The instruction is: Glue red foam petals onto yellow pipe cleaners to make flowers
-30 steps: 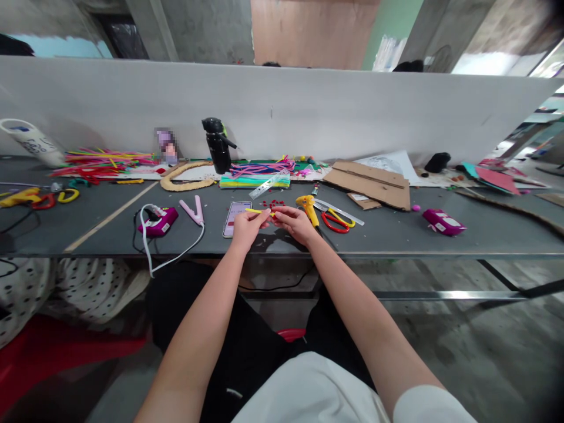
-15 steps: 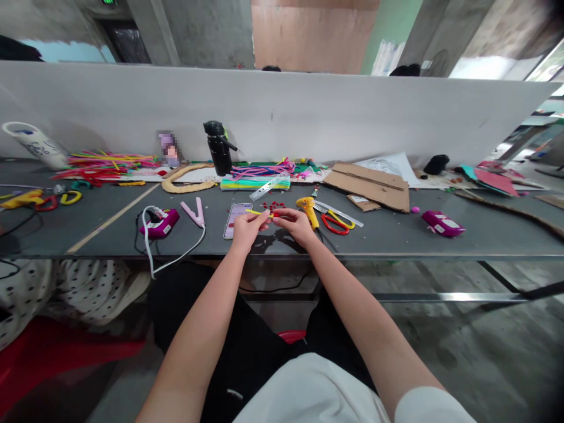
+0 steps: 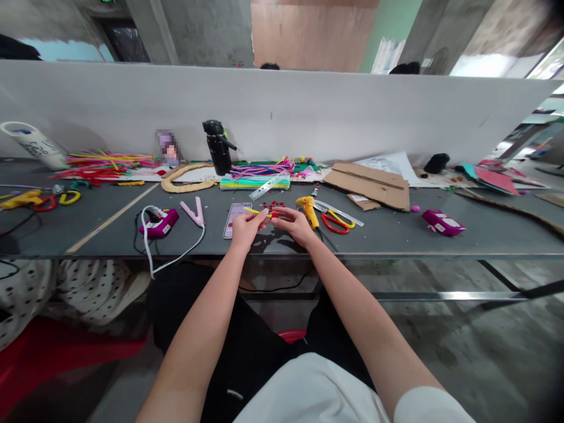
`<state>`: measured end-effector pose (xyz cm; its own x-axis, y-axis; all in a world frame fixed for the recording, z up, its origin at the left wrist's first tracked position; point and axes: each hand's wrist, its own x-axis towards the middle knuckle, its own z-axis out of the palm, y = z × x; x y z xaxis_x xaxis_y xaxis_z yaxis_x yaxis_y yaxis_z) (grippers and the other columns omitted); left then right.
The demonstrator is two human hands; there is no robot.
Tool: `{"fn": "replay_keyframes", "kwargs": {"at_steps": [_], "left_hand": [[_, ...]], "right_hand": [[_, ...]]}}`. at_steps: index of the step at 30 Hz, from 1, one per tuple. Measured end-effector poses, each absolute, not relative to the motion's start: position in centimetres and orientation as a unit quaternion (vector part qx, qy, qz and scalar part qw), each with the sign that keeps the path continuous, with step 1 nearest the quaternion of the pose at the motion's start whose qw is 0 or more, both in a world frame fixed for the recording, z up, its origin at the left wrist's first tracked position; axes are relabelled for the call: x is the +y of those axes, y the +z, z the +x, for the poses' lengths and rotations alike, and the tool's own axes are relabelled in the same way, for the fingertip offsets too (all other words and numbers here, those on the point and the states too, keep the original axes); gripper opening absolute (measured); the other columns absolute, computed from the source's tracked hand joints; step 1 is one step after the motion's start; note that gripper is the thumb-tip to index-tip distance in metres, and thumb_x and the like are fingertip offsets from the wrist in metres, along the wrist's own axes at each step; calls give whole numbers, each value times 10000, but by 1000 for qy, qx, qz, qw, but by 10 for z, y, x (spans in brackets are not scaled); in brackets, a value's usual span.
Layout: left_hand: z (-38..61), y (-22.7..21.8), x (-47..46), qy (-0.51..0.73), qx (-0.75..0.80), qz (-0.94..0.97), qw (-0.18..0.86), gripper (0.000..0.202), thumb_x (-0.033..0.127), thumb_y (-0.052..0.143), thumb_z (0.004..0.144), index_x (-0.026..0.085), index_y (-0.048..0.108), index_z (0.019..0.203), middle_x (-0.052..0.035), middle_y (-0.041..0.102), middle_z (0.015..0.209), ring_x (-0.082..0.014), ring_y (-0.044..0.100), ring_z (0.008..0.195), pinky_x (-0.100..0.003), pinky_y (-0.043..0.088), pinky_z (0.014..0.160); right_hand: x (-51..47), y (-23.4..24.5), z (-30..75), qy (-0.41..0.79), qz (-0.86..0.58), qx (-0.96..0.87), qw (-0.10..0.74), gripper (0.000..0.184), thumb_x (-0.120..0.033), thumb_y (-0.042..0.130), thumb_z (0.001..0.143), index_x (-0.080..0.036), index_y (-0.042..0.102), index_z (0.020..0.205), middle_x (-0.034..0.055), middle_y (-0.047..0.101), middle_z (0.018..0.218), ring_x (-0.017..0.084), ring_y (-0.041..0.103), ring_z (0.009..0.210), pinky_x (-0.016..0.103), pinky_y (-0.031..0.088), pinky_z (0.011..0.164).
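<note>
Left hand [image 3: 245, 228]: pinching a yellow stick [image 3: 251, 210] above the worktop [image 3: 396, 232].
Right hand [image 3: 296, 225]: fingertips closed on a small red piece [image 3: 274, 215] at the stick's right end.
Phone [image 3: 232, 220]: flat, partly behind the left hand.
Scissors [image 3: 337, 224]: right, beside the glue gun [image 3: 309, 211].
Red bits [image 3: 275, 204]: scattered just beyond the hands.
Bottle [image 3: 217, 150]: far left.

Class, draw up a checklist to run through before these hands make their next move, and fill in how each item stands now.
1. Yellow strip pinched in the left hand: ok.
2. Red piece firmly gripped by the right hand: cannot tell; it shows at the fingertips.
3. Loose red bits close by: ok, just beyond the hands.
4. Glue gun hot: cannot tell.
5. Scissors apart from both hands: ok.
6. Phone fully visible: not ok, the left hand hides part.
</note>
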<state>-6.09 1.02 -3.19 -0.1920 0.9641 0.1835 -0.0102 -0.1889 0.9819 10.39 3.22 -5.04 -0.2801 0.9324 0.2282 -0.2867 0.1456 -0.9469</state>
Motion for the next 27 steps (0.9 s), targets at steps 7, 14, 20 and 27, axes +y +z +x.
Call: {"fn": "replay_keyframes", "kwargs": {"at_steps": [7, 14, 20, 27], "left_hand": [[-60, -35, 11, 602, 491, 487, 398, 335, 469, 793, 697, 140, 729, 683, -42, 693, 619, -115, 571, 523, -232, 468, 538], [-61, -38, 14, 601, 493, 490, 394, 360, 490, 793, 689, 141, 710, 657, -40, 677, 603, -112, 562, 510, -232, 452, 527], [-61, -38, 14, 599, 491, 495, 394, 378, 506, 789, 691, 136, 710, 670, -46, 679, 614, -111, 557, 515, -236, 446, 529], [-60, -36, 12, 600, 491, 498, 388, 367, 498, 784, 696, 140, 708, 669, -33, 667, 598, -118, 558, 518, -243, 445, 537]], "right_hand": [[29, -46, 103, 545, -322, -577, 517, 467, -338, 877, 598, -170, 761, 1018, 69, 760, 1012, 217, 705, 923, 386, 545, 919], [28, -47, 103, 561, -324, -562, 514, 431, -383, 872, 595, -167, 774, 955, 56, 768, 910, 203, 711, 841, 378, 556, 887], [28, -46, 104, 579, -317, -546, 516, 409, -376, 877, 592, -167, 775, 928, 43, 765, 868, 192, 709, 812, 385, 561, 898], [31, -48, 103, 612, -298, -532, 504, 486, -368, 880, 604, -189, 754, 1038, 58, 749, 1052, 200, 709, 901, 394, 571, 907]]}}
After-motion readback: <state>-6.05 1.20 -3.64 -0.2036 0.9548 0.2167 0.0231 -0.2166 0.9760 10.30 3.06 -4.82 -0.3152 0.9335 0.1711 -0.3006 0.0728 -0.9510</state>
